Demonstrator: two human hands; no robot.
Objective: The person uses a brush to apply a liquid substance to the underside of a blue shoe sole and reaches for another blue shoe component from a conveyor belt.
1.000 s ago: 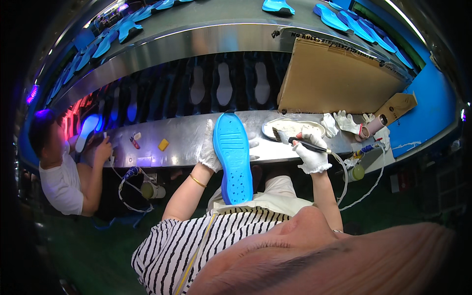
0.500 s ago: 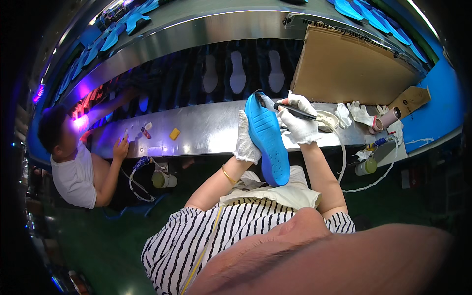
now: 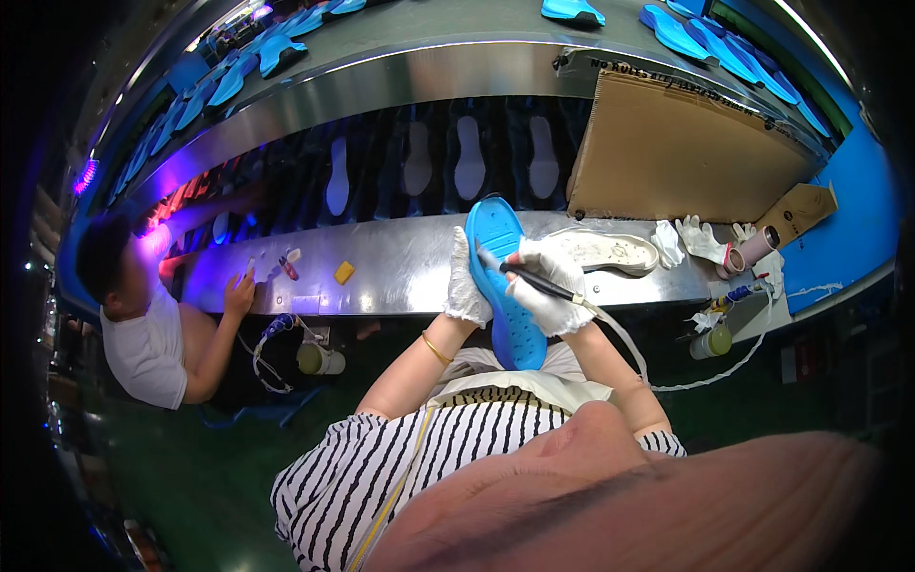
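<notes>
A blue shoe sole (image 3: 495, 221) stands tilted in front of me, its toe end pointing away and its heel end near my lap. My left hand (image 3: 464, 294), in a white glove, is closed round the sole's left edge. In my gloved right hand (image 3: 553, 303) is a black-handled brush (image 3: 539, 281) with a white hose trailing from its back end. The pale brush tip lies over the inner face of the sole, close to its left rim. Behind my right hand, a white shoe sole (image 3: 624, 251) rests on the metal ledge.
Dark lower conveyor carries several grey sole shapes (image 3: 469, 157). Blue soles (image 3: 679, 36) line the upper belt. A cardboard sheet (image 3: 681, 143), white gloves (image 3: 701, 238) and a pink roll (image 3: 758, 246) are at right. At left, a person (image 3: 143, 334) works beside a yellow block (image 3: 344, 273).
The brush has moved from the sole's toe end down toward its left side. My right hand has come nearer and left, uncovering more of the white sole. The blue sole has shifted slightly left.
</notes>
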